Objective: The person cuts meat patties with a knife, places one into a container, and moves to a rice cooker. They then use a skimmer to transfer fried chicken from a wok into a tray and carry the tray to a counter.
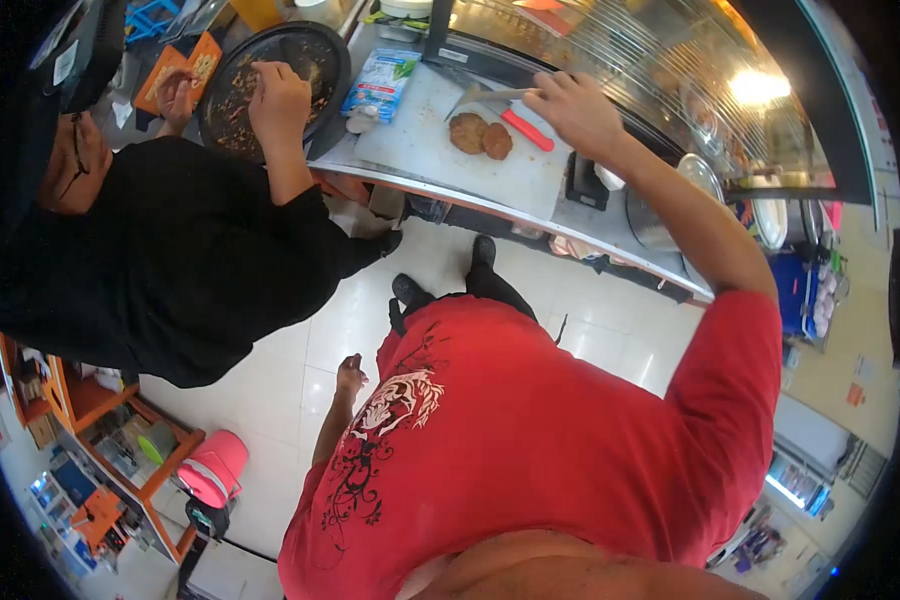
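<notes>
My right hand (pixel 572 108) is closed around the handle of a metal tool (pixel 498 95), perhaps a scraper or spatula, over the white board (pixel 420 150). Just below the tool, two browned patties (pixel 467 133) lie side by side, and a red-handled utensil (pixel 527 130) rests to their right. My left hand (pixel 351 373) hangs low beside my body, away from the counter, its fingers bent; whether it holds anything is too small to tell.
At the left, a co-worker in black (pixel 160 260) has both hands near a large dark pan (pixel 275 85) of crumbs. A blue-white packet (pixel 382 82) lies beside it. Behind the board stands a lit glass case (pixel 660 60); a black scale-like object (pixel 586 182) sits right.
</notes>
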Tool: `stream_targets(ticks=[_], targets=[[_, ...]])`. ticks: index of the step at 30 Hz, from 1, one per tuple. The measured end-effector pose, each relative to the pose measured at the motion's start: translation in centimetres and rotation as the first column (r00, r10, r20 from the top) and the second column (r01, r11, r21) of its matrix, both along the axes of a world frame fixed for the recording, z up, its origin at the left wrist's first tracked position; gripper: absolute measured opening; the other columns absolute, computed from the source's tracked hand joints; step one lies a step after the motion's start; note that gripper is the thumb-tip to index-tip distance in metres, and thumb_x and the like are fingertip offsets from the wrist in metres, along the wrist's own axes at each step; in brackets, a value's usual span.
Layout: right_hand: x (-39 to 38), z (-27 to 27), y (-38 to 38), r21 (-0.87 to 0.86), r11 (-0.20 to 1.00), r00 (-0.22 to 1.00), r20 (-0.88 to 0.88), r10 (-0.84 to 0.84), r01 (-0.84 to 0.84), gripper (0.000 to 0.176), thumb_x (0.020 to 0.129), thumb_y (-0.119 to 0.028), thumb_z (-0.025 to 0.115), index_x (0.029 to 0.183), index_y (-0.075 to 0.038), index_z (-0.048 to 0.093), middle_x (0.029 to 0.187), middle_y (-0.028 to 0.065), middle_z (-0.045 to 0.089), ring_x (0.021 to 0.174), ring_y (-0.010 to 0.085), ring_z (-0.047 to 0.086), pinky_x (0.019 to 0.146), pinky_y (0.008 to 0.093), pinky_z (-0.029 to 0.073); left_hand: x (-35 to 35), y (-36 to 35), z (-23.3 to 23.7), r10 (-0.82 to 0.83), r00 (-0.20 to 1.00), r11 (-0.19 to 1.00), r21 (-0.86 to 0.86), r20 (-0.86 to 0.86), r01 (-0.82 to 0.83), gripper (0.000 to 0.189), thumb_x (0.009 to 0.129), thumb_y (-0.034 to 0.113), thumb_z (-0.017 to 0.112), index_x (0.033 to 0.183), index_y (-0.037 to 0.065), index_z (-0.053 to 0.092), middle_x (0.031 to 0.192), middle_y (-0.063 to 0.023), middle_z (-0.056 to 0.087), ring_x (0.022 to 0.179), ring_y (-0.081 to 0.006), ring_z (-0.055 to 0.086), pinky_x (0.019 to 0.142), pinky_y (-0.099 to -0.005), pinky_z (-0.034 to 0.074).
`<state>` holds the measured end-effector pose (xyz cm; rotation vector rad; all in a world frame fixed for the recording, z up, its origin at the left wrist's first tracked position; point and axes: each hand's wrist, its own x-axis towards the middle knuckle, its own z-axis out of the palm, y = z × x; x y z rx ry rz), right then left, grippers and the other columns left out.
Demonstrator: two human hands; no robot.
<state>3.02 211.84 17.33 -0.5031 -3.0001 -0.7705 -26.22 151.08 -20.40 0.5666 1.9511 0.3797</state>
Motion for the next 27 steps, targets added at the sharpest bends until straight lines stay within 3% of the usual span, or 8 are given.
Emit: stream_targets(ticks=[3,5,8,13,19,22,24,27], targets=[[0.8,-0.4,-0.5,-0.013,0.999,0.999,0.023,0.036,-0.036,0.022,0.085,-0.016,0.06,0.106,-0.015,0.056,0.101,0.0031,0.055,0.096,0.0191,0.058,0.075,0.034,0.043,-1.1,1.0,0.4,0.066,0.998,0.997,0.026,0.015,-0.066,0.05,0.099,0.046,0.051,0.126,0.005,0.057,0.063,-0.0074,0.059,0.052,-0.0182,0.061,0.044,-0.0315,0.045],[2.5,0.4,-0.7,-0.039,0.999,0.998,0.065,-0.01,0.013,0.022,0.085,-0.016,0.061,0.106,-0.015,0.056,0.102,0.003,0.054,0.097,0.0191,0.058,0.076,0.0335,0.043,-1.4,3.2,3.0,0.293,0.948,0.955,0.018,0.127,-0.298,0.049,0.099,0.045,0.051,0.127,0.005,0.057,0.063,-0.0071,0.059,0.052,-0.0173,0.06,0.046,-0.0305,0.046],[4.8,1.4,-1.3,-0.044,0.999,0.996,0.088,-0.028,0.032,0.022,0.085,-0.016,0.061,0.107,-0.016,0.057,0.102,0.0023,0.055,0.098,0.0191,0.057,0.076,0.0336,0.044,-1.1,4.6,3.7,0.408,0.899,0.91,0.006,0.161,-0.414,0.047,0.099,0.042,0.05,0.127,0.006,0.057,0.063,-0.0076,0.06,0.053,-0.0157,0.06,0.046,-0.0295,0.045],[7.1,0.4,-0.8,-0.071,0.995,0.991,0.117,-0.066,0.075,0.027,0.084,-0.016,0.064,0.11,-0.017,0.057,0.105,0.0022,0.056,0.099,0.0193,0.058,0.075,0.0347,0.045,0.8,4.1,2.0,0.158,0.983,0.981,0.104,0.094,-0.167,0.046,0.099,0.043,0.05,0.125,0.005,0.057,0.063,-0.008,0.06,0.051,-0.0162,0.059,0.045,-0.0295,0.045],[8.5,0.2,-0.8,-0.182,0.924,0.939,-0.002,-0.344,0.337,0.029,0.084,-0.011,0.063,0.112,-0.014,0.057,0.107,0.0059,0.057,0.098,0.0249,0.063,0.076,0.0406,0.049,1.5,3.8,0.5,0.036,0.998,0.993,0.109,0.056,-0.042,0.044,0.1,0.041,0.05,0.124,0.005,0.057,0.062,-0.0074,0.058,0.052,-0.0169,0.06,0.045,-0.0298,0.044],[7.6,-1.8,0.0,-0.528,0.713,0.783,-0.137,-0.607,0.46,0.035,0.081,-0.004,0.06,0.115,-0.01,0.059,0.109,0.0124,0.063,0.102,0.0315,0.065,0.082,0.0464,0.051,1.7,4.4,0.6,-0.045,0.998,0.994,0.103,0.035,0.041,0.043,0.1,0.039,0.05,0.123,0.004,0.058,0.064,-0.0083,0.059,0.053,-0.017,0.06,0.046,-0.0302,0.044],[6.7,-5.4,1.4,-0.699,0.536,0.668,-0.111,-0.736,0.474,0.041,0.076,-0.008,0.064,0.117,-0.006,0.064,0.113,0.0165,0.068,0.1,0.035,0.066,0.085,0.043,0.052,1.5,5.4,0.3,-0.104,0.994,0.99,0.102,0.022,0.101,0.042,0.1,0.038,0.05,0.122,0.004,0.059,0.065,-0.0088,0.06,0.053,-0.0171,0.06,0.046,-0.0304,0.044],[5.2,-14.2,3.2,-0.942,0.251,0.566,-0.084,-0.82,0.223,0.034,0.076,-0.011,0.064,0.107,-0.003,0.07,0.102,0.0203,0.071,0.095,0.0338,0.067,0.084,0.0409,0.052,1.1,7.6,0.6,-0.164,0.986,0.982,0.101,0.013,0.162,0.041,0.1,0.037,0.05,0.121,0.003,0.06,0.067,-0.0097,0.061,0.054,-0.0172,0.06,0.048,-0.0307,0.044]])
